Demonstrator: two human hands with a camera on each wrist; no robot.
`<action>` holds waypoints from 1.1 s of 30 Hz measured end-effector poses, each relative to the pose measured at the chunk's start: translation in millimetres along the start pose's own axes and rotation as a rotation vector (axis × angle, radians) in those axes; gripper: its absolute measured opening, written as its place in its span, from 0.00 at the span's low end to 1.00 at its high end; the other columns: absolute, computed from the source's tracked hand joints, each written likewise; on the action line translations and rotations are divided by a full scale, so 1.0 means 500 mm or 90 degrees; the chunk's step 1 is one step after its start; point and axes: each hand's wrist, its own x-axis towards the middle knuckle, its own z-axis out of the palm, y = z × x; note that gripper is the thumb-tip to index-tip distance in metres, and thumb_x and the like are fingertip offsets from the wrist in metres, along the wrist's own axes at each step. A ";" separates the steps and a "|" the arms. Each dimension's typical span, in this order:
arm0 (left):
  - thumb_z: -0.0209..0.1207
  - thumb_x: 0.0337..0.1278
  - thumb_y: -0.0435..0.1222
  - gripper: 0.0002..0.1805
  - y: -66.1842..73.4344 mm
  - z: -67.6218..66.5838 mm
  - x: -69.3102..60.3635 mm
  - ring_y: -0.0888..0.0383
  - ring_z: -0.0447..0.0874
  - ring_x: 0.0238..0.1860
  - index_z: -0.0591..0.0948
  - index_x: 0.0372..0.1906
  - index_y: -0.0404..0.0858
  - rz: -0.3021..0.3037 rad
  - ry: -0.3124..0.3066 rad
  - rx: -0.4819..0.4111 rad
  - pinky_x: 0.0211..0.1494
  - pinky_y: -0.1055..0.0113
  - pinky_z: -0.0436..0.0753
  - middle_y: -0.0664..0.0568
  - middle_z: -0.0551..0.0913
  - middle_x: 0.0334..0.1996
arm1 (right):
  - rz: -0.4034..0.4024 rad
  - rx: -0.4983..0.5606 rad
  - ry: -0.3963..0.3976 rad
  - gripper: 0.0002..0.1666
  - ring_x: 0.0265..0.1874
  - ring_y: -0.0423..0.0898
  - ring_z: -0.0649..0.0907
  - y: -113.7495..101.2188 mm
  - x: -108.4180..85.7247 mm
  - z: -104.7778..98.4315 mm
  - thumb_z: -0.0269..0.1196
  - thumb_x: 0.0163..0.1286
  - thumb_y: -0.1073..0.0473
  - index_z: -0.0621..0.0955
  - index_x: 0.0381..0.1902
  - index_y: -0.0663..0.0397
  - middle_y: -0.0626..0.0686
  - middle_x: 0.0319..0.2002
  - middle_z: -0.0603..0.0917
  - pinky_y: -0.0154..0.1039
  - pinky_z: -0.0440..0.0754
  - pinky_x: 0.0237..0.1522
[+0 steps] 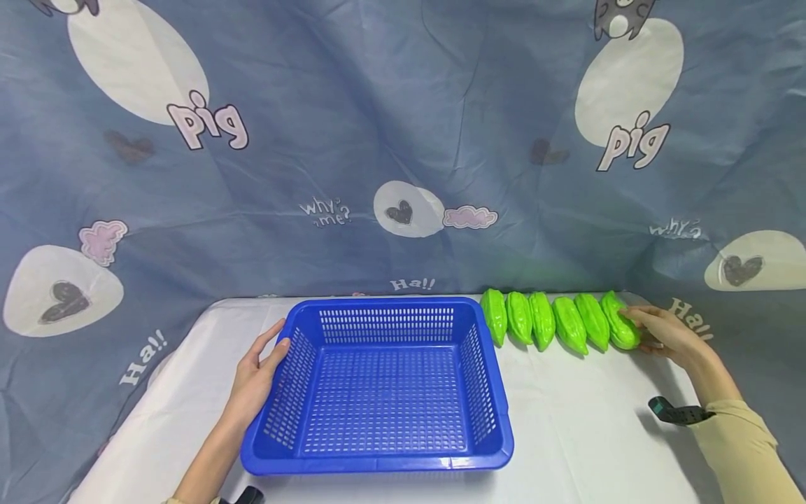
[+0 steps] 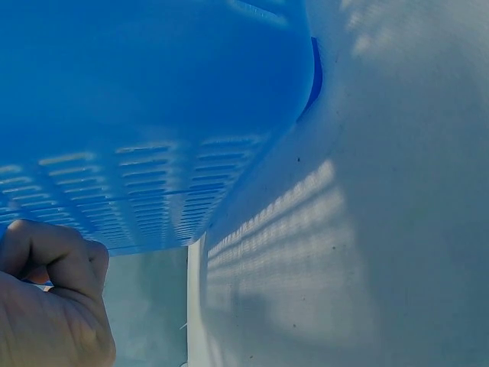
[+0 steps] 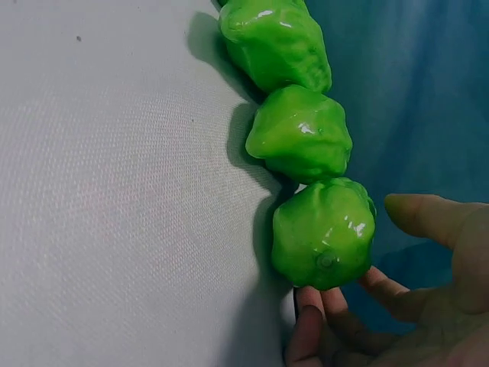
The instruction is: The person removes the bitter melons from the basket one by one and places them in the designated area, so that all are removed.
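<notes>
A blue plastic basket [image 1: 385, 399] with slotted walls stands on the white table, its inside bare. My left hand [image 1: 255, 381] holds its left rim; in the left wrist view the fingers [image 2: 57, 248] are curled by the slotted wall. Several glossy green bitter melons [image 1: 569, 325] lie in a row right of the basket, along the table's back. At the right end of that row, my right hand [image 1: 674, 334] is at the last bitter melon [image 3: 325, 233]. Its fingers touch the underside and side, while the thumb [image 3: 424, 214] stands apart from the surface.
A blue printed cloth [image 1: 403, 140] hangs behind the table and down its sides. The white tabletop [image 1: 567, 427] extends in front of the bitter melons. A dark strap-like device [image 1: 680, 411] sits at my right wrist.
</notes>
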 end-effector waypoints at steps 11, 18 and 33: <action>0.50 0.85 0.55 0.34 -0.008 -0.003 0.006 0.68 0.91 0.39 0.60 0.87 0.54 0.008 -0.008 0.008 0.40 0.68 0.89 0.40 0.89 0.63 | -0.049 -0.095 0.093 0.52 0.53 0.65 0.84 -0.005 -0.038 0.030 0.41 0.88 0.36 0.49 0.81 0.81 0.79 0.62 0.74 0.56 0.88 0.52; 0.48 0.87 0.55 0.33 0.000 -0.012 0.000 0.63 0.83 0.31 0.62 0.86 0.52 0.042 0.017 0.116 0.33 0.66 0.83 0.49 0.86 0.38 | -0.152 -0.254 0.173 0.53 0.72 0.93 0.53 -0.081 -0.080 0.089 0.44 0.86 0.32 0.48 0.85 0.70 0.88 0.77 0.49 0.91 0.59 0.59; 0.39 0.87 0.60 0.38 0.016 -0.034 0.010 0.47 0.79 0.57 0.50 0.89 0.50 0.021 -0.084 0.153 0.56 0.55 0.82 0.34 0.71 0.66 | -0.289 -0.372 0.259 0.46 0.83 0.79 0.50 -0.170 -0.161 0.248 0.54 0.81 0.28 0.57 0.88 0.34 0.67 0.87 0.52 0.89 0.51 0.65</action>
